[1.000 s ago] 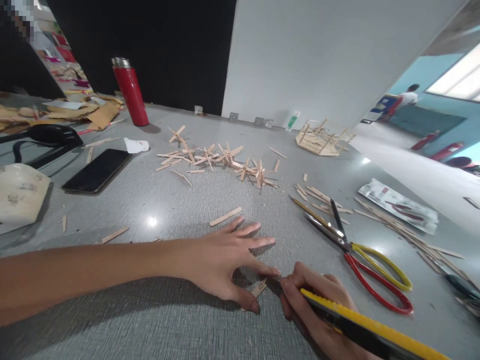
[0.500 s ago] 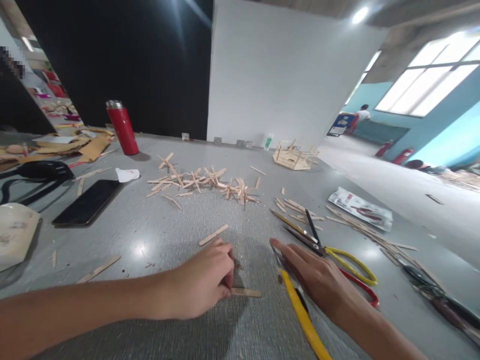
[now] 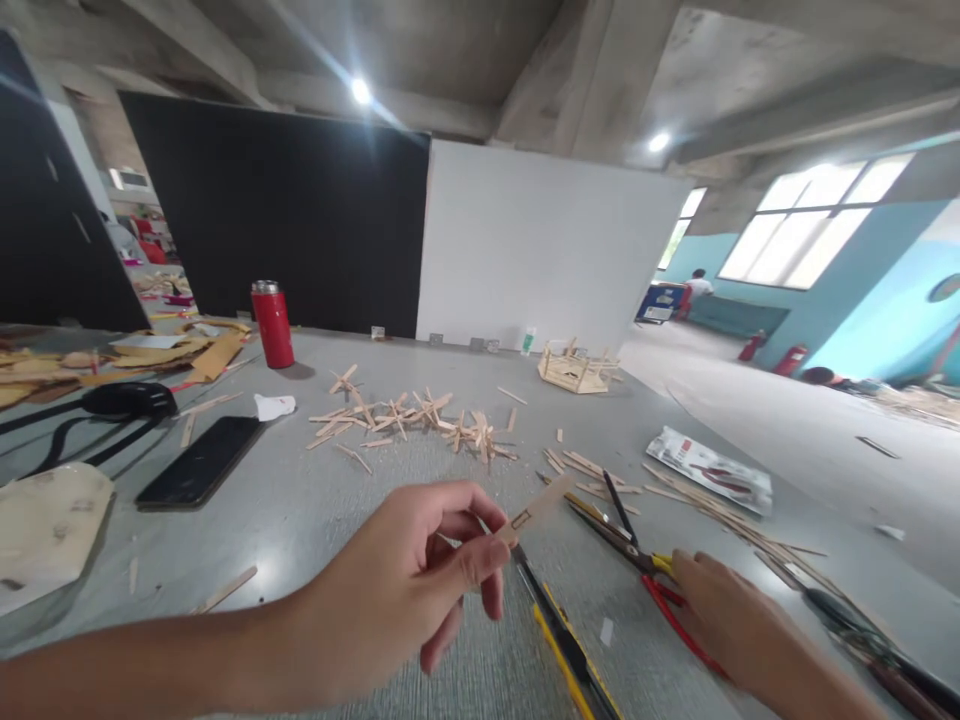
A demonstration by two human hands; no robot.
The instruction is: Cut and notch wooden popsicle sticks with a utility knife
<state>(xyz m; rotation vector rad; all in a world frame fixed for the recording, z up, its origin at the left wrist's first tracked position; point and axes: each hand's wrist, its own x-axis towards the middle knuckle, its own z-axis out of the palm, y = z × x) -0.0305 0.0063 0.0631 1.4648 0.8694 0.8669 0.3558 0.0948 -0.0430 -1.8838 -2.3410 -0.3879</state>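
Observation:
My left hand (image 3: 420,580) pinches a flat wooden craft stick (image 3: 536,510) between thumb and fingers, raised above the table and tilted up to the right. A small dark rectangle is marked on the stick. My right hand (image 3: 720,610) is closed over the handles of a pair of scissors (image 3: 611,532), one handle yellow and one red; its fingertips are partly hidden. The blades point away to the left, beside a black pen-like tool (image 3: 621,510). Below the held stick lies a yellow-and-black utility knife (image 3: 562,640).
Cut stick pieces (image 3: 405,415) lie heaped mid-table, with more strips (image 3: 720,510) at right. Farther back stand a wooden frame (image 3: 574,370) and a red bottle (image 3: 273,328). A phone (image 3: 202,462) lies at left, a white packet (image 3: 709,468) at right.
My left hand has lifted the craft stick off the table. My right hand has moved right, from beside the utility knife onto the scissors' handles. The head view has tilted up.

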